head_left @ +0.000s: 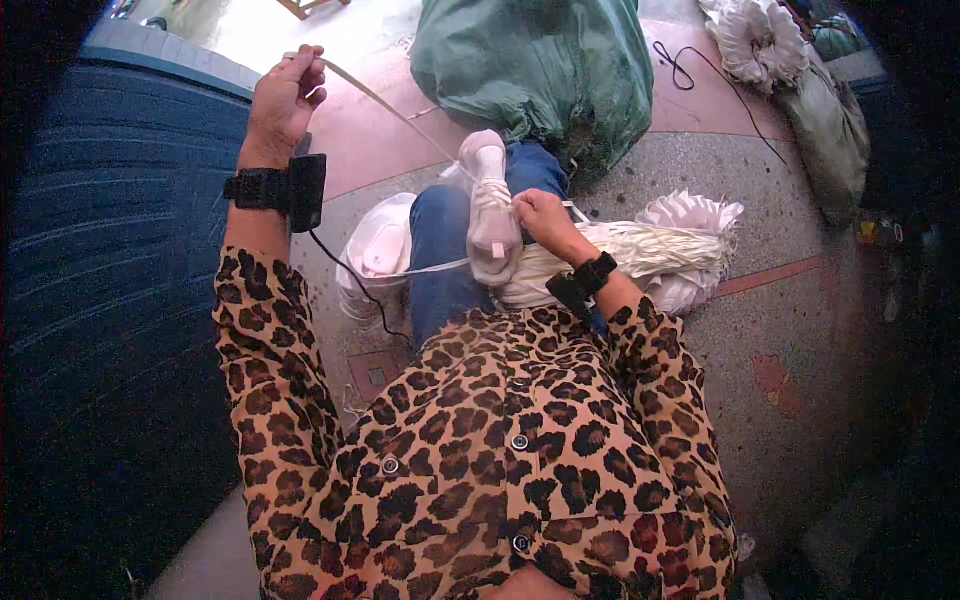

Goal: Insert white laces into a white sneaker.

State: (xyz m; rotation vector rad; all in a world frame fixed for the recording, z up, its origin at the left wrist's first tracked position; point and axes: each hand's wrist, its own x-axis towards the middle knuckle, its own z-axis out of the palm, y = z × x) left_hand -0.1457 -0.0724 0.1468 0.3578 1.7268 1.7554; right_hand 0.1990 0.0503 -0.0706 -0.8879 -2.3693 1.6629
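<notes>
A white shoe (492, 215) lies lengthwise over my thighs, with laces crossing its front. High at the left, my left hand (287, 92) is closed on a white shoelace (385, 104), drawn taut from the shoe. My right hand (545, 222) is closed in a pinch at the shoe's right edge; its fingertips partly hide what they grip. Another lace strand runs from the shoe toward the left. Beneath my right wrist, a thick bundle of cream-white laces (640, 252) stretches rightward from my lap.
Left of my legs stand stacked white shoe parts (378, 245). A large green sack (535, 65) sits just beyond my knees. Blue panelling (120, 200) flanks the left. At the far right are a pale sack (825, 135), gathered white pieces (757, 45) and a black cord (735, 95).
</notes>
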